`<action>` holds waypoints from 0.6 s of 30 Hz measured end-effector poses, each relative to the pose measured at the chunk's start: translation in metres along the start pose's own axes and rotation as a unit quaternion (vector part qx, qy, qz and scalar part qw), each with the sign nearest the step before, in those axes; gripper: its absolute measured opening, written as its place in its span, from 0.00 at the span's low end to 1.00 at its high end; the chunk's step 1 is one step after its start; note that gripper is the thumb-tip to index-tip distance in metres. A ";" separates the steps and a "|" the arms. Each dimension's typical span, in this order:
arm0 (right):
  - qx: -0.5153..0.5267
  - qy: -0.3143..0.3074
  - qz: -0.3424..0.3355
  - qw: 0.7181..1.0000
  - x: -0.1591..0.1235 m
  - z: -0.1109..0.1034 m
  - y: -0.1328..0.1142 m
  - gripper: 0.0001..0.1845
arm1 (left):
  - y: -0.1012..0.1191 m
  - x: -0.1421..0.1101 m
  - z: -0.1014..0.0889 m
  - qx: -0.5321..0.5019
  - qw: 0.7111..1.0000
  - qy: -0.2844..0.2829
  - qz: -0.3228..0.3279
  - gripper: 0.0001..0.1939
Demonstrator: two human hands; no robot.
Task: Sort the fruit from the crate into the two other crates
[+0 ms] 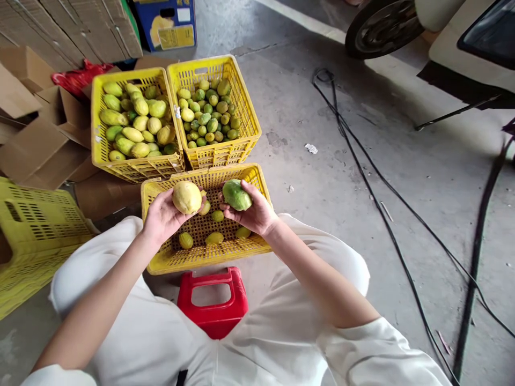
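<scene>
A pale yellow fruit (187, 198), plump and nearly round with a slightly mottled skin, sits in the curled fingers of the left hand (166, 215). The right hand (254, 211) grips a green fruit (237, 195), glossy and oval, with lighter patches on its lower side and the thumb along its 1 o'clock edge. The hands are apart, palms turned up, both above the front yellow crate (169, 256); each fruit lies at the inner side of its hand, the green one at 3 o'clock from the yellow one. The green fruit's long axis slants from about 10 o'clock to 4 o'clock; the yellow one's axis is hard to judge, perhaps because an end faces the camera. Inside the front crate lie a few small yellow-green fruits (214, 238), spread apart. At 11 o'clock from it stands a crate of larger fruits (96, 126), and at 12 o'clock a crate of smaller green fruits (250, 120). A red plastic stool (213, 320) is at 6 o'clock, between the white-clothed legs (314, 257). Black cables (378, 201) run over the concrete floor (281, 107) at 3 o'clock.
</scene>
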State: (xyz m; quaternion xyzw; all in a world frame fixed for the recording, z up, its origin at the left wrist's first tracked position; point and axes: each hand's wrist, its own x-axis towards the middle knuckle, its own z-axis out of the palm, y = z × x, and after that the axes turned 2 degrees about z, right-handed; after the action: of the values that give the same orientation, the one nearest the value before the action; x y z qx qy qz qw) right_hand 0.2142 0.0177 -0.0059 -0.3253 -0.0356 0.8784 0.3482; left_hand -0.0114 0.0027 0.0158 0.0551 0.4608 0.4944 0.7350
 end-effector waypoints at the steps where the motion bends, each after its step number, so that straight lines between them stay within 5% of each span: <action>1: 0.004 0.006 -0.002 1.000 -0.001 0.001 -0.002 0.16 | 0.000 0.000 0.000 0.011 1.000 -0.001 -0.007 0.16; 4: 0.019 -0.006 -0.009 1.000 -0.003 0.005 -0.005 0.20 | -0.001 0.002 -0.001 0.026 1.000 0.000 -0.007 0.18; 8: 0.014 -0.015 -0.042 0.999 -0.001 0.007 0.000 0.11 | -0.004 0.004 -0.003 0.030 0.999 -0.008 0.011 0.16; 13: -0.035 0.019 -0.070 0.997 0.002 0.001 0.009 0.26 | -0.004 0.002 -0.003 0.015 0.999 -0.003 -0.032 0.18; 18: -0.018 0.011 -0.062 0.998 0.000 0.000 0.001 0.15 | -0.001 0.001 -0.003 0.004 1.000 -0.012 -0.028 0.20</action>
State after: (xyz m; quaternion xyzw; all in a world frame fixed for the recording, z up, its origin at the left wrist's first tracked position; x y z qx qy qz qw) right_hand 0.2134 0.0167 -0.0066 -0.3382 -0.0673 0.8509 0.3963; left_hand -0.0122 0.0017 0.0130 0.0506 0.4551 0.4710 0.7540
